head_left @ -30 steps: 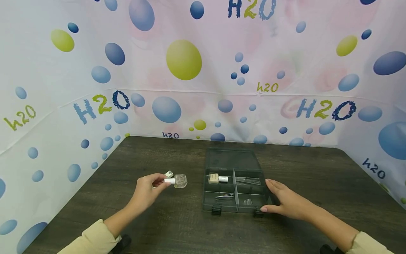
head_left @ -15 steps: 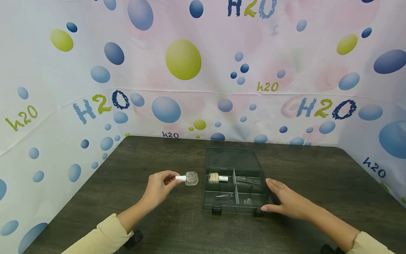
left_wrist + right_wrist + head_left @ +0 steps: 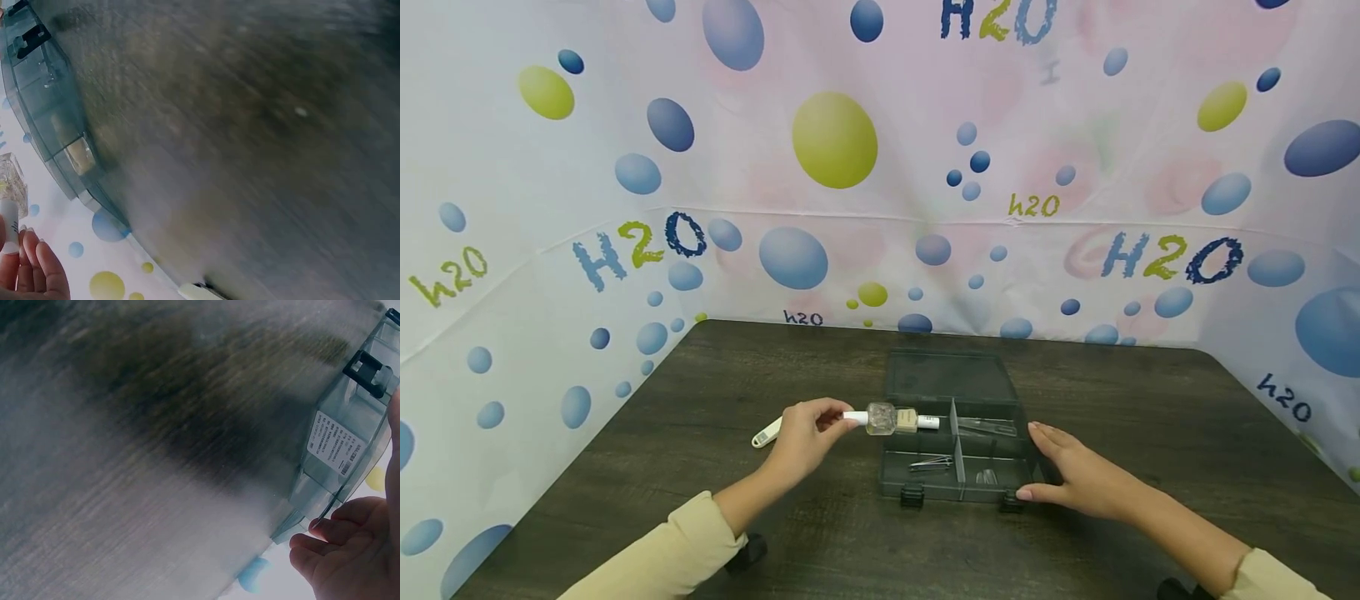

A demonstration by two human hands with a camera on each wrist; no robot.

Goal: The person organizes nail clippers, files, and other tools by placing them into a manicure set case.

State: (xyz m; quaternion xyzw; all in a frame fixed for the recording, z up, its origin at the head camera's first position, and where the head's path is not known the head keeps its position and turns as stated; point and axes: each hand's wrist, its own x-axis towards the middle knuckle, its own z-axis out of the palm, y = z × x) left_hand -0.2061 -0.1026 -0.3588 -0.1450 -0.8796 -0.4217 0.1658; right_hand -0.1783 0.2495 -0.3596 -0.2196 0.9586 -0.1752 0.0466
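Note:
My left hand (image 3: 805,437) pinches the white cap of a clear glass nail polish bottle (image 3: 882,419), held sideways with its glass end over the left edge of a dark see-through organizer box (image 3: 925,487). In the left wrist view the clear bottle (image 3: 14,187) shows at the left edge. A beige nail polish bottle (image 3: 907,420) lies in the box's back left compartment, overlapped by the clear one in the head view. At the box's right side, my right hand (image 3: 1078,475) rests with fingers extended along the wall, thumb by the front latch (image 3: 1011,502).
The box lid (image 3: 951,375) lies open toward the back. Inside are a thin metal tool (image 3: 931,463), long slim pieces (image 3: 987,427) and small clear pieces (image 3: 987,477). A white elongated object (image 3: 767,433) lies on the dark table (image 3: 820,533) behind my left hand.
My left hand has carried the clear nail polish bottle rightward to the box, exposing more of the white elongated object's near end. My right hand has stayed at the box's right side.

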